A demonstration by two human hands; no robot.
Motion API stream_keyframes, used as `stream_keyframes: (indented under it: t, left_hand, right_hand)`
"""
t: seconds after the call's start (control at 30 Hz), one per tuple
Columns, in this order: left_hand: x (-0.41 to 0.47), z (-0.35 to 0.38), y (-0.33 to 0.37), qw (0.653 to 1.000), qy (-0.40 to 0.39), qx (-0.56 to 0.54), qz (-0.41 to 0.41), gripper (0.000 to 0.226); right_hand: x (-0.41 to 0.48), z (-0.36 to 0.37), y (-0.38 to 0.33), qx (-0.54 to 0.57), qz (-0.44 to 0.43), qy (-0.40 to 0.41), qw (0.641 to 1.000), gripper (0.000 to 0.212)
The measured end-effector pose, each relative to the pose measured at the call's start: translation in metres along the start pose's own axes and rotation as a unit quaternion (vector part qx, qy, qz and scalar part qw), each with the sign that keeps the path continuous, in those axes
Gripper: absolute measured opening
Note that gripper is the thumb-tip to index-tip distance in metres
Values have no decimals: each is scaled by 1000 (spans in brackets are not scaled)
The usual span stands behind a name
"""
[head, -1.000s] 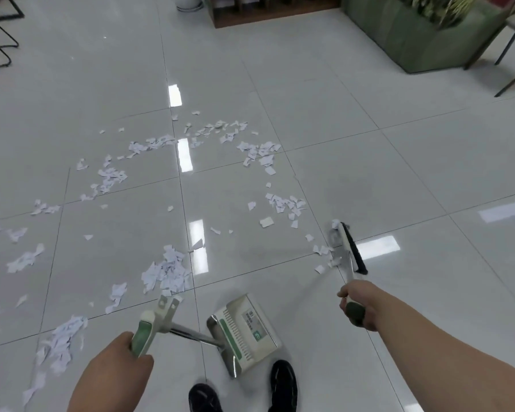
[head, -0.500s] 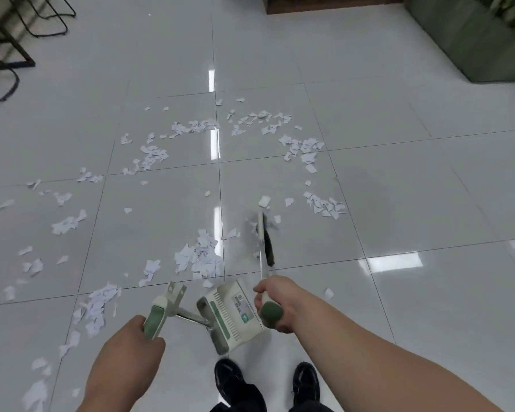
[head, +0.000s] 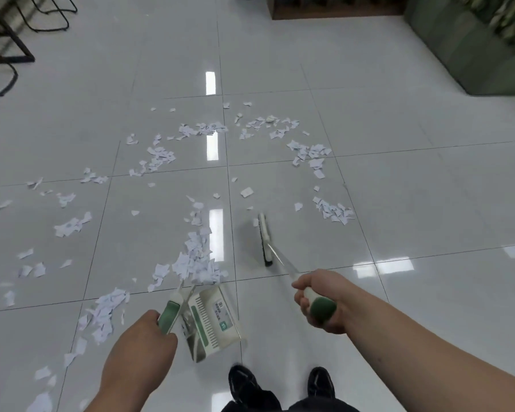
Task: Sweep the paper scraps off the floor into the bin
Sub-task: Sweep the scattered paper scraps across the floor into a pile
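While white paper scraps (head: 197, 257) lie strewn in a broad arc across the glossy tiled floor (head: 428, 203), the thickest heap sits just at 12 o'clock of the dustpan (head: 213, 322), touching its front lip. Fingers of the left hand (head: 140, 346) are wrapped tight around the green grip of the dustpan handle (head: 169, 315), which rises at 11 o'clock from the pan. Fingers of the right hand (head: 318, 301) are curled fully closed around the green end of the broom (head: 264, 239); its metal shaft runs toward 11 o'clock to the brush head, which rests on the floor at 2 o'clock of the heap, apart from it. More scraps lie at 1 o'clock of the brush head and along the left, down to 7 o'clock. Black shoes (head: 244, 382) show at 6 o'clock.
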State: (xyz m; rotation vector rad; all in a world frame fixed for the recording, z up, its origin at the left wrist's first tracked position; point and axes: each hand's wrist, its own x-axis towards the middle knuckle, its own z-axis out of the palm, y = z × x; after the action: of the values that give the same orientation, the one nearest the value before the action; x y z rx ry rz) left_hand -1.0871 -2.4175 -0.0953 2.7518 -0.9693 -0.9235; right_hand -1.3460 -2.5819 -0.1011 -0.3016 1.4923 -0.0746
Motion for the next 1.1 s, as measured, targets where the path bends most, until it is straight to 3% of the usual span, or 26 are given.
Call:
stream_keyframes:
  t: [0.23,0.43,0.73,1.1]
  left_hand:
    - [25,5,9,995,-14,52,79,5]
    - [45,7,1,994,-10,62,90,5]
    - [41,-16,-38,999,-2,34,20,7]
    - [26,-37,-83,994,22,-54,-95,7]
  right_hand:
    - [-2,-56,51,5,-13,143,990,13]
    - [18,-58,79,53,23,152,987,15]
    - [18,76,77,71,43,-3,997,12]
    - [42,204,31,59,99,-181,977,9]
